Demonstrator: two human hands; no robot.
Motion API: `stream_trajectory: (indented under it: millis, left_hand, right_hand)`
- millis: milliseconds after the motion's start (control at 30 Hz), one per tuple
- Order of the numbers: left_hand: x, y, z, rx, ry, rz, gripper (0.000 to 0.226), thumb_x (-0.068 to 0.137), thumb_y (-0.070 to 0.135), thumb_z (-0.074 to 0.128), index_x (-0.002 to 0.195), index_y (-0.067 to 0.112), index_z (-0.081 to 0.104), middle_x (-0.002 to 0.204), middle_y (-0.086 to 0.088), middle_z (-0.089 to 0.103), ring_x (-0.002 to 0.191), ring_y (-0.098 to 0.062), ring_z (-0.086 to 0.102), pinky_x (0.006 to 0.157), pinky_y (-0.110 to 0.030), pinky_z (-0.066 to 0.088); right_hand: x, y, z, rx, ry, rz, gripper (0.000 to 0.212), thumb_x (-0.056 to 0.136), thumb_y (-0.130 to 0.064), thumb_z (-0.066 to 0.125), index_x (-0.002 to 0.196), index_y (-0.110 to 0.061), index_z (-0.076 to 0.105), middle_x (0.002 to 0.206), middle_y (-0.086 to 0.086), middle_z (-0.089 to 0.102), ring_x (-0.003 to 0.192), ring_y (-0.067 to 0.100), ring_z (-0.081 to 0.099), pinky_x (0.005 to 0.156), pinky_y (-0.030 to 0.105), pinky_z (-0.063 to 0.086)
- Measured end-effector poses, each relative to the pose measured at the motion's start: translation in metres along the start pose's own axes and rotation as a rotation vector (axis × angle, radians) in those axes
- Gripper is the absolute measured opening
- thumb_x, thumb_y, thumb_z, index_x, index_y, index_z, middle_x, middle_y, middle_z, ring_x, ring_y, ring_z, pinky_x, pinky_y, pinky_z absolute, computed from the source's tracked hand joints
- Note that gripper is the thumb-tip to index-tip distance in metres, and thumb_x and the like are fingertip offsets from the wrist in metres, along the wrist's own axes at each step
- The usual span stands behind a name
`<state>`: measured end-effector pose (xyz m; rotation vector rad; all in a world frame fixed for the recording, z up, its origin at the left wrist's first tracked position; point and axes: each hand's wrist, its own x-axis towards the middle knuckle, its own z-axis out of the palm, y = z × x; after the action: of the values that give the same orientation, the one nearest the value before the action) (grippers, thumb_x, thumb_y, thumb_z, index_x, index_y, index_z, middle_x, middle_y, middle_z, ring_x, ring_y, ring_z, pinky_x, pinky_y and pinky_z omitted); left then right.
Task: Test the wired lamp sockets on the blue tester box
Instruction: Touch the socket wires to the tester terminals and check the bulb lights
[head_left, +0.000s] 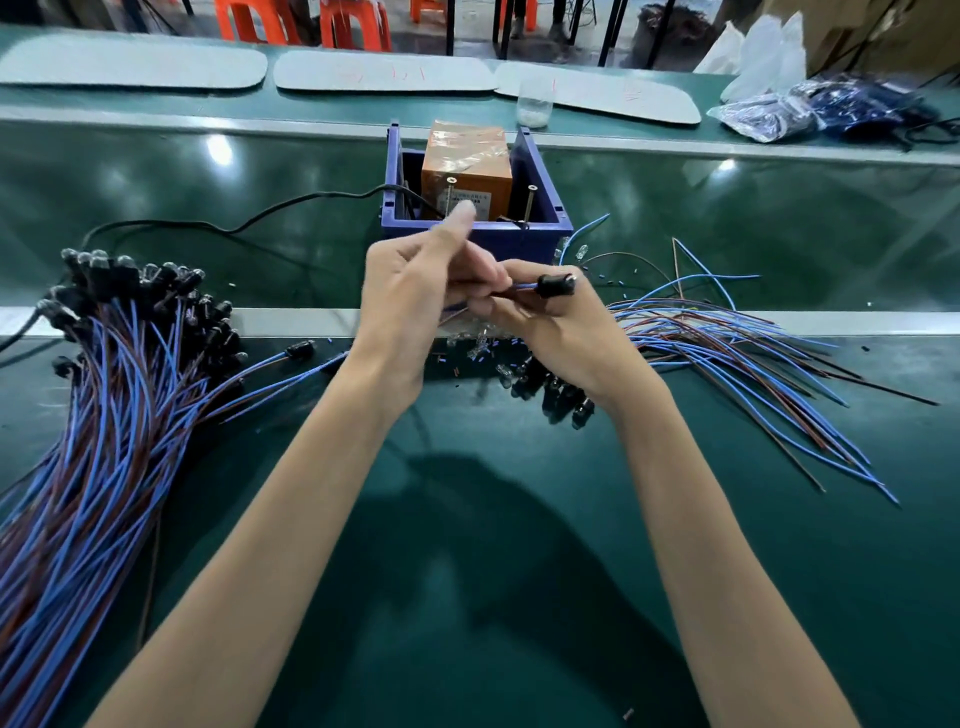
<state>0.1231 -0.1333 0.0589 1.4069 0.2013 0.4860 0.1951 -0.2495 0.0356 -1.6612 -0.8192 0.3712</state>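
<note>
Right now R hand (563, 332) grips the black socket (556, 285), L hand (415, 301) pinches its leads (520, 287), just in front of the blue tester box (535, 241). Light, stiff body, floppy wires; prob best held by body.

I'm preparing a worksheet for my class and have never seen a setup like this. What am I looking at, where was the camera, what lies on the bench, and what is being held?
There is no machine here, only a person's two bare hands. They are filmed by one wide-angle camera worn on the head, looking forward and down. The right hand grips a black socket, and the left hand appears to pinch its blue and brown wire leads. Behind the hands stands the blue tester box, with an orange block inside and a black cable running to it. On the green bench, a big bundle of wired sockets lies to the left and loose wires to the right.
</note>
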Motion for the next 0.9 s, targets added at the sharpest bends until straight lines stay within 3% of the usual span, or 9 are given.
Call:
stream_trajectory:
  millis: [200, 300, 433, 500, 567, 667, 767, 833, 900]
  left_hand:
    - [0.01, -0.002, -0.013, -0.078, -0.038, -0.33, 0.069, 0.1, 0.033, 0.035, 0.035, 0.018, 0.054, 0.051, 0.0, 0.061, 0.047, -0.013, 0.061, 0.046, -0.016, 0.042]
    - [0.015, -0.005, -0.02, -0.161, -0.066, -0.443, 0.067, 0.098, 0.034, 0.033, 0.036, 0.018, 0.052, 0.049, 0.002, 0.057, 0.044, -0.011, 0.056, 0.042, -0.016, 0.037]
    - [0.019, -0.011, -0.025, -0.196, -0.157, -0.557, 0.068, 0.097, 0.041, 0.03, 0.04, 0.016, 0.057, 0.052, 0.001, 0.059, 0.044, -0.01, 0.048, 0.042, -0.017, 0.032]
    - [0.017, -0.015, -0.022, -0.042, -0.342, -0.637, 0.074, 0.096, 0.052, 0.023, 0.059, 0.011, 0.071, 0.07, -0.005, 0.071, 0.055, -0.013, 0.061, 0.047, -0.017, 0.036]
    - [0.016, -0.02, -0.015, 0.027, -0.438, -0.7, 0.082, 0.094, 0.064, 0.016, 0.097, 0.004, 0.072, 0.098, -0.011, 0.074, 0.08, -0.016, 0.071, 0.059, -0.018, 0.045]
    - [0.017, -0.026, -0.003, -0.242, -0.184, -0.698, 0.081, 0.094, 0.067, 0.016, 0.121, 0.001, 0.056, 0.105, -0.011, 0.072, 0.094, -0.018, 0.069, 0.079, -0.027, 0.053]
    - [0.017, -0.033, -0.001, -0.685, 0.227, -0.613, 0.058, 0.102, 0.049, 0.022, 0.108, 0.001, 0.054, 0.094, -0.012, 0.068, 0.082, -0.021, 0.066, 0.077, -0.031, 0.052]
    - [0.018, -0.034, -0.004, -0.901, 0.435, -0.547, 0.046, 0.104, 0.039, 0.022, 0.092, 0.004, 0.051, 0.082, -0.011, 0.064, 0.07, -0.021, 0.065, 0.068, -0.03, 0.052]
    - [0.019, -0.03, -0.008, -0.996, 0.536, -0.479, 0.043, 0.105, 0.035, 0.023, 0.082, 0.008, 0.048, 0.065, -0.005, 0.057, 0.05, -0.016, 0.06, 0.052, -0.026, 0.05]
  right_hand:
    - [-0.003, -0.001, 0.0, -0.306, -0.033, -0.125, 0.017, 0.089, -0.002, 0.064, 0.104, 0.0, 0.071, 0.114, 0.013, 0.065, 0.102, 0.021, 0.058, 0.095, 0.031, 0.046]
    - [-0.003, 0.001, 0.001, -0.518, -0.045, -0.127, 0.018, 0.09, -0.01, 0.064, 0.105, -0.006, 0.073, 0.115, 0.006, 0.066, 0.097, 0.026, 0.047, 0.09, 0.017, 0.036]
    - [-0.001, -0.001, -0.001, -0.378, 0.135, -0.098, 0.016, 0.093, -0.005, 0.06, 0.101, -0.002, 0.073, 0.102, 0.01, 0.069, 0.09, 0.015, 0.058, 0.087, 0.021, 0.044]
    - [0.0, -0.003, -0.002, -0.248, 0.226, -0.086, 0.016, 0.095, -0.007, 0.058, 0.1, -0.003, 0.072, 0.096, 0.007, 0.07, 0.087, 0.013, 0.063, 0.089, 0.029, 0.051]
    - [-0.001, -0.008, -0.004, -0.166, 0.225, -0.084, 0.019, 0.097, -0.014, 0.055, 0.098, -0.004, 0.071, 0.096, 0.006, 0.071, 0.092, 0.019, 0.066, 0.093, 0.04, 0.051]
    - [-0.005, -0.019, -0.007, -0.091, 0.122, -0.114, 0.035, 0.1, -0.029, 0.044, 0.09, -0.007, 0.071, 0.103, 0.001, 0.07, 0.103, 0.008, 0.062, 0.094, 0.025, 0.047]
    - [-0.01, -0.027, -0.015, 0.028, 0.029, -0.154, 0.044, 0.1, -0.029, 0.033, 0.072, -0.013, 0.062, 0.105, 0.002, 0.069, 0.11, 0.008, 0.061, 0.103, 0.025, 0.041]
    - [-0.013, -0.03, -0.022, 0.21, 0.006, -0.172, 0.046, 0.101, -0.024, 0.029, 0.066, -0.008, 0.054, 0.087, 0.006, 0.07, 0.093, 0.019, 0.067, 0.1, 0.037, 0.046]
    - [-0.015, -0.033, -0.029, 0.34, 0.038, -0.138, 0.047, 0.103, -0.022, 0.029, 0.063, -0.008, 0.051, 0.062, 0.001, 0.06, 0.061, 0.017, 0.058, 0.083, 0.036, 0.054]
